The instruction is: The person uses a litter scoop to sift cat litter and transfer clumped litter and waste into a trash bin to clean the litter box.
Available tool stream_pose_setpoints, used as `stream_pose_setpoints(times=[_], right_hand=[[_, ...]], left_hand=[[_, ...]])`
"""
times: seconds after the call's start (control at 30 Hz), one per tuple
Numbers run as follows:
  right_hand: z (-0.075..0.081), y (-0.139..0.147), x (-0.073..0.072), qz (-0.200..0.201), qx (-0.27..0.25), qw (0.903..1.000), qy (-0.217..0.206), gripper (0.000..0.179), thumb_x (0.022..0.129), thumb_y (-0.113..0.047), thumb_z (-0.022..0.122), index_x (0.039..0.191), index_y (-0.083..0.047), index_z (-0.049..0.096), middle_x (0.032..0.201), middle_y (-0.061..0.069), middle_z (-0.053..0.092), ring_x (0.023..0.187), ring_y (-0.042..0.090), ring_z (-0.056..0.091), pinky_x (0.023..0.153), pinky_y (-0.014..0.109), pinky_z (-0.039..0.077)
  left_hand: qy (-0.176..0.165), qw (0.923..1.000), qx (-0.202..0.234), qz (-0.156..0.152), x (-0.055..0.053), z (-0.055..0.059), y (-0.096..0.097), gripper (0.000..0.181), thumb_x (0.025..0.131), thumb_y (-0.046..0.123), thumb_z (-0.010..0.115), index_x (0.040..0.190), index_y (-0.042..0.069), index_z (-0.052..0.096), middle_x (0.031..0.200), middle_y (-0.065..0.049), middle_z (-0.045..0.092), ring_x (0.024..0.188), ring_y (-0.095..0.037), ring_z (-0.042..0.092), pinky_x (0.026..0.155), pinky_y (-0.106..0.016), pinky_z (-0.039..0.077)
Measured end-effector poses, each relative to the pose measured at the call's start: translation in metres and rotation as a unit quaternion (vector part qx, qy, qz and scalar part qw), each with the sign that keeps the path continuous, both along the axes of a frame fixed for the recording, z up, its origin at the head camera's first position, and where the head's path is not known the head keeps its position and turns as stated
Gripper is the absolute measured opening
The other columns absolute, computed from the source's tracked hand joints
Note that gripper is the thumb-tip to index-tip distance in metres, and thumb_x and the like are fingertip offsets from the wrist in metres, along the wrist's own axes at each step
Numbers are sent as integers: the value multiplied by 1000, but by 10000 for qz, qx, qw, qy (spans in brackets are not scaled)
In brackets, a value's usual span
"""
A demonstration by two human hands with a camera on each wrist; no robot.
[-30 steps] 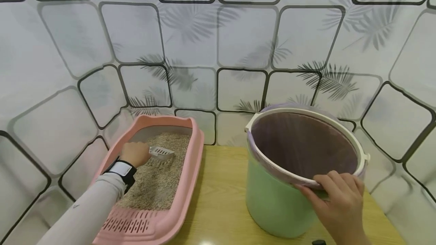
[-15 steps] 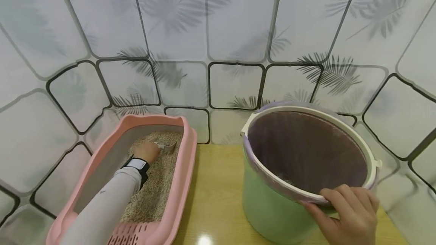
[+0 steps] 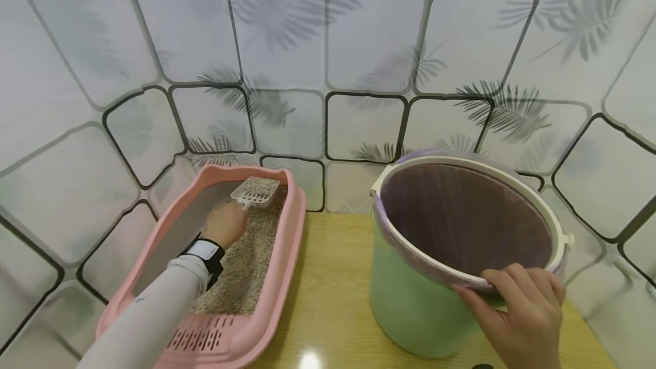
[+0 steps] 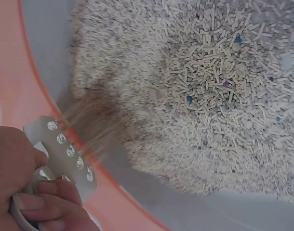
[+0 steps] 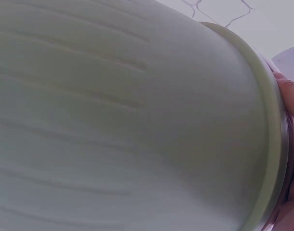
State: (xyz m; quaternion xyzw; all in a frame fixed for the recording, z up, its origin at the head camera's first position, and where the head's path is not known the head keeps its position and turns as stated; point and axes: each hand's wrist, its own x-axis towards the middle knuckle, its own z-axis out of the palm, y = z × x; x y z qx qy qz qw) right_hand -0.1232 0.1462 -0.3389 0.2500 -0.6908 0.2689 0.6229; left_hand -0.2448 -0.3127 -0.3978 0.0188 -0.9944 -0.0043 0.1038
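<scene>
My left hand [image 3: 225, 225] grips the handle of a slotted litter scoop [image 3: 256, 189], raised near the far end of a pink litter box [image 3: 297, 244]. Litter fills the scoop's pan in the head view. In the left wrist view, grains stream from the scoop's slots [image 4: 70, 150] down onto the pellet litter [image 4: 205, 96]. At the right, my right hand [image 3: 525, 306] holds the near rim of a green bucket [image 3: 420, 306], thumb outside and fingers over the white ring [image 3: 435, 261]. A purplish bag lines the bucket. The right wrist view shows the bucket's ribbed side [image 5: 137, 120].
Both containers stand on a yellow wood-grain table [image 3: 333, 278], with a strip of tabletop between them. Patterned wall covering [image 3: 364, 130] rises close behind and on both sides. A small dark object [image 3: 482, 366] shows at the bottom edge.
The scoop has come up out of the litter with a load in its pan, after pushing toward the far right of the box. My right hand keeps its hold on the bucket rim.
</scene>
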Motion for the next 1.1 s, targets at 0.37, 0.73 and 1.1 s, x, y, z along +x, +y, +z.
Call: stream_pose_setpoints(times=[0.37,0.73,1.1], right_hand=[[-6,13,-6,-220,191,9992,-281,68,87,-62,58,63,3,57,56,11,47,62,30,35,70,37,21],[-15,13,-6,-177,349,9983,-427,67,88,-62,56,64,1,59,58,8,49,63,26,37,71,37,22],[-7,5,6,-65,293,9993,-227,67,88,-62,56,63,1,58,57,8,48,63,26,36,70,36,21]], left_hand=[[984,9938,440,266,35,20,13,39,100,19,46,72,-7,52,63,-21,54,51,-40,59,44,-49,48],[1474,9820,768,894,59,26,4,43,103,28,41,82,-9,48,66,-25,55,54,-45,60,48,-52,47],[1913,9693,1305,822,77,26,-9,45,105,32,34,91,-10,45,75,-36,58,67,-56,60,58,-61,45]])
